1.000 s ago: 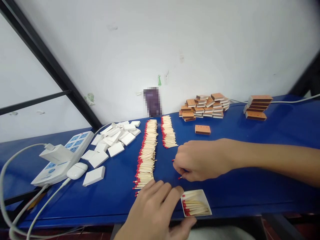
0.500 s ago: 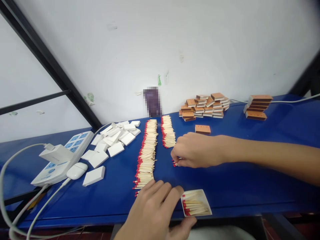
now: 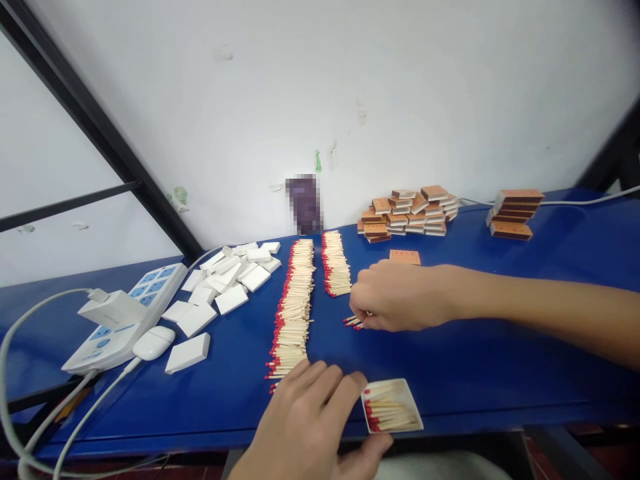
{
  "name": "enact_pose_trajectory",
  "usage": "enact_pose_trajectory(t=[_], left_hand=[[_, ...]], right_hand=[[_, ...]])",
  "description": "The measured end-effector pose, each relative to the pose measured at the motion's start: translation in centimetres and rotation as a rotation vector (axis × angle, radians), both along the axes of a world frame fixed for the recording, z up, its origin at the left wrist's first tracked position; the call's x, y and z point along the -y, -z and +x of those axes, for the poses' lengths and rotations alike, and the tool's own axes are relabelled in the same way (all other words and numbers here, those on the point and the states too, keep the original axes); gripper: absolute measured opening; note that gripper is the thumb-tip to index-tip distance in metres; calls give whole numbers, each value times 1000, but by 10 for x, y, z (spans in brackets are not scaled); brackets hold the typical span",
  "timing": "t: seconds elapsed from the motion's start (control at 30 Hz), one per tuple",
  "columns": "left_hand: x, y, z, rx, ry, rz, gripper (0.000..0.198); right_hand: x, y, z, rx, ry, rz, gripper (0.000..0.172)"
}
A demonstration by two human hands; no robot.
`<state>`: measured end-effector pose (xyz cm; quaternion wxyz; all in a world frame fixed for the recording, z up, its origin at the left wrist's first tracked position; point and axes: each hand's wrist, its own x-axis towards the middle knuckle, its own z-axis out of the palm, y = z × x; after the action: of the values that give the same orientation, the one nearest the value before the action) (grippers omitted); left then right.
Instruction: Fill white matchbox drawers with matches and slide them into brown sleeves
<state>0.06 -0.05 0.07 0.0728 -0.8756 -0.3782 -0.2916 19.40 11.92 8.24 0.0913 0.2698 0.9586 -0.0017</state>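
My left hand [image 3: 313, 420] is at the table's near edge, its index finger and thumb bracketing the left end of a white matchbox tray [image 3: 407, 400]. Inside the tray lie several red-headed matches [image 3: 393, 410]. Fingers curled and pinched, my right hand [image 3: 385, 297] bears down on a few loose matches [image 3: 353, 322], their red heads poking out to the left; its fingertips are partly hidden. A long row of matches [image 3: 296, 300] runs away from my left hand, and a shorter row of matches [image 3: 337, 263] lies just beyond my right hand.
White trays [image 3: 233, 273] are heaped at left, beside a power strip [image 3: 120, 320] with a charger and cables. Orange matchboxes [image 3: 410, 212] are piled against the wall, with a matchbox stack [image 3: 515, 213] farther right. One matchbox [image 3: 405, 257] lies behind my right hand.
My right hand has shifted slightly right and away from me, uncovering more of the loose matches. My left hand and the tray stay in place.
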Motion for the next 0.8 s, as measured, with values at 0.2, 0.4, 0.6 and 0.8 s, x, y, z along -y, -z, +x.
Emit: enact_pose_trajectory(t=[0.2, 0.4, 0.6, 0.8], left_hand=[[1, 1, 0, -2, -2, -9, 30], [0, 1, 0, -7, 3, -35, 30], [2, 0, -1, -3, -1, -28, 30], [0, 0, -1, -7, -7, -25, 31]], right_hand=[[-4, 1, 0, -34, 12, -31, 16], [-4, 1, 0, -40, 2, -23, 16], [-5, 1, 0, -43, 15, -23, 16], [-4, 1, -3, -52, 33, -73, 15]])
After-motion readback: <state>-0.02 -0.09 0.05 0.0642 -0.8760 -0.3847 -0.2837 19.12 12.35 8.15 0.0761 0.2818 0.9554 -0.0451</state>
